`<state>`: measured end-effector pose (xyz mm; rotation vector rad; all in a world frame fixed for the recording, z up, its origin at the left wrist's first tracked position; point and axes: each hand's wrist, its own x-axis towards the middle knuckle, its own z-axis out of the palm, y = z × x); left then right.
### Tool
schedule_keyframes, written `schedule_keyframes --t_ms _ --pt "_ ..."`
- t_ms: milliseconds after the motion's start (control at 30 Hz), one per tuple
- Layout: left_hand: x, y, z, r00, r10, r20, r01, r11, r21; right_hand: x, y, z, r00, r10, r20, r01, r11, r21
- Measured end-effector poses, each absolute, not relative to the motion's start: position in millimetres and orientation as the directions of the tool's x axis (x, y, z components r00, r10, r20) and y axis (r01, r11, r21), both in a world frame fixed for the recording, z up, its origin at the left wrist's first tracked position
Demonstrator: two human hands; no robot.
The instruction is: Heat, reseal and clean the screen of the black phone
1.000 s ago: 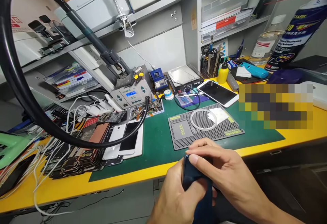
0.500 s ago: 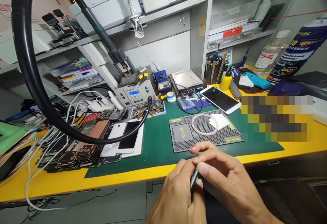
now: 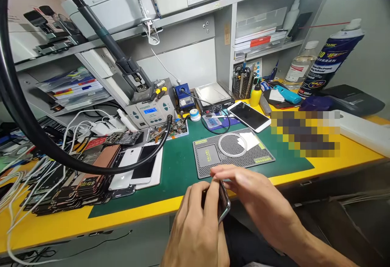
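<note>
A dark smartphone with a shiny rim is held edge-on just in front of the bench. My left hand is closed round it, its fingers lying across the near face and covering most of it. At the phone's upper end, my right hand curves over the top with its fingertips against it; its thumb is largely hidden. Beyond both hands lies a grey perforated work pad bearing a pale ring and a white paper piece.
On the green mat sit a white phone with black screen and several stacked phone parts at left. A black hose loops above them from the rework station. A spray can stands back right.
The view has swung right, shifting the bench leftward. The phone has turned so more of its rim shows. My right thumb has left its near edge, and the right fingers reach over the top.
</note>
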<state>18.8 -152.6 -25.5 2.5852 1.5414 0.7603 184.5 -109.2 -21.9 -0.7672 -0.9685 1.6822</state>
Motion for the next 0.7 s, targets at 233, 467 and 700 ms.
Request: schedule_keyframes --t_ms 233,467,700 --pt "15.3 -144.7 -10.8 0.518 0.731 0.445 0.852 -0.489 -0.188 202.6 -117.7 -27.1 -0.442 0.893 -0.087 -0.433 -0.297 -0.851" --pt "16.6 -132.7 -1.0 0.663 0.608 0.437 0.746 -0.486 -0.455 196.7 -120.5 -14.8 -0.562 0.818 -0.122 -0.316 -0.349 -0.882" --pt "14.6 -128.5 2.1 0.699 0.580 0.418 0.709 -0.490 -0.506 190.7 -121.7 -14.2 -0.579 0.800 -0.161 -0.405 -0.453 -0.794"
